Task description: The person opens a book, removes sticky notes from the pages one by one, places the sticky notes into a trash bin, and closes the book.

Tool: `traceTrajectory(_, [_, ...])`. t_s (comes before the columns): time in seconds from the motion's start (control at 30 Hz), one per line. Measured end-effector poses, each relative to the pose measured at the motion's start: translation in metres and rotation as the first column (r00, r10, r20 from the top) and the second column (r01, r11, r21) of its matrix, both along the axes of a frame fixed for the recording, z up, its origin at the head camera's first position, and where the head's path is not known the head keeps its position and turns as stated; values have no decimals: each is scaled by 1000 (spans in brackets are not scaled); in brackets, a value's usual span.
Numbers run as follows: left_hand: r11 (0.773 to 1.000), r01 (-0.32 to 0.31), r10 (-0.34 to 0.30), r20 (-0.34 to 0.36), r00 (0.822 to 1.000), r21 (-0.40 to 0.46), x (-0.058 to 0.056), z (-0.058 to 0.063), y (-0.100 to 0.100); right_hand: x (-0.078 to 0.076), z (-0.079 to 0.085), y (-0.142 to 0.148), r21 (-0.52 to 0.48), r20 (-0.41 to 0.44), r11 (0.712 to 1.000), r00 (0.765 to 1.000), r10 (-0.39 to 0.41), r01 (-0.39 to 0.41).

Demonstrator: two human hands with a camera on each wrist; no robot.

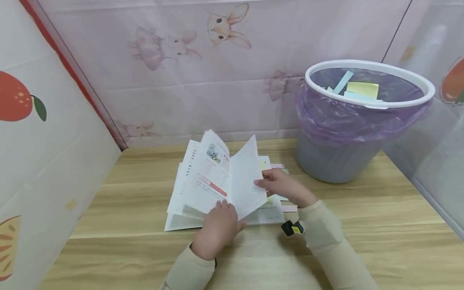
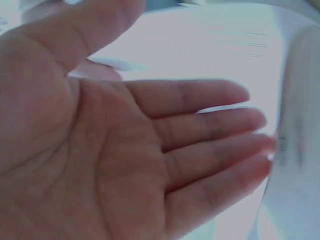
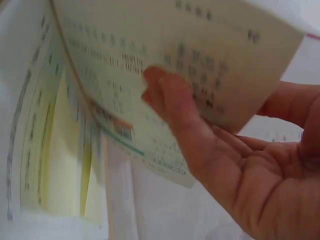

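Note:
An open book (image 1: 214, 177) with printed pages lies on the table, several of its leaves standing up. My right hand (image 1: 282, 186) pinches a raised page (image 1: 246, 181) at its right edge, thumb on one face and fingers behind. In the right wrist view the fingers (image 3: 182, 115) lie against the printed back of that page. My left hand (image 1: 219, 225) is at the book's lower middle, its fingertips touching the left page. The left wrist view shows its palm and straight fingers (image 2: 210, 125). Yellow sticky notes (image 3: 65, 150) sit inside the book.
Pink tabs (image 1: 289, 208) stick out from the book's right side. A small black object (image 1: 288, 228) with a yellow patch is by the right sleeve. A grey bin (image 1: 322, 157) with a purple liner stands at the back right, holding paper strips. Printed walls border the wooden table (image 1: 119, 249).

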State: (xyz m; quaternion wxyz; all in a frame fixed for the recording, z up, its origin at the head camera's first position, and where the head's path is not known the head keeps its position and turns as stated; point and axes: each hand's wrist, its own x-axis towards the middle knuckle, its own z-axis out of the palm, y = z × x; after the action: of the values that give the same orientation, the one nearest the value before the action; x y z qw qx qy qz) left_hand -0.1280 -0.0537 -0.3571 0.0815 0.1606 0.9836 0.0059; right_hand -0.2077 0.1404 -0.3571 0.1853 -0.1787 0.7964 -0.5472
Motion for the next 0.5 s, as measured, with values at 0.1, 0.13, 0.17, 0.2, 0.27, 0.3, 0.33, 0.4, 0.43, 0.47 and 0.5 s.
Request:
traceTrajectory(0.1, [997, 74, -75, -48, 996, -25, 12, 7, 6, 11, 4, -13, 10, -93, 999, 995, 42, -41])
traceTrajectory(0.13, [995, 95, -97, -71, 993, -41, 16, 7, 8, 14, 4, -17, 7, -115, 999, 992, 50, -50])
traceTrajectory(0.17, [993, 106, -110, -89, 990, -52, 20, 8, 10, 16, 4, -22, 6, -140, 998, 988, 60, -60])
traceTrajectory(0.2, [989, 131, -137, -112, 984, -64, 24, 7, 12, 18, 3, -26, 4, -169, 998, 983, 68, -68])
traceTrajectory(0.27, [982, 175, -184, -153, 971, -67, 32, 5, 17, 22, 0, -36, 5, -225, 997, 972, 72, -73])
traceTrajectory(0.3, [977, 202, -212, -180, 961, -72, 35, 3, 19, 24, -1, -41, 11, -254, 997, 964, 75, -74])
traceTrajectory(0.33, [971, 230, -240, -205, 949, -69, 37, 0, 22, 26, -3, -44, 21, -279, 998, 958, 71, -68])
traceTrajectory(0.4, [950, 306, -312, -291, 904, -68, 36, -9, 28, 29, -6, -52, 37, -313, 998, 947, 66, -57])
traceTrajectory(0.43, [944, 321, -326, -336, 883, -73, 34, -14, 31, 31, -8, -55, 47, -318, 997, 946, 68, -56])
traceTrajectory(0.47, [939, 332, -341, -389, 856, -94, 31, -21, 33, 32, -8, -58, 59, -322, 996, 944, 76, -60])
traceTrajectory(0.5, [941, 319, -336, -426, 840, -113, 27, -26, 35, 33, -9, -61, 76, -321, 995, 943, 90, -69])
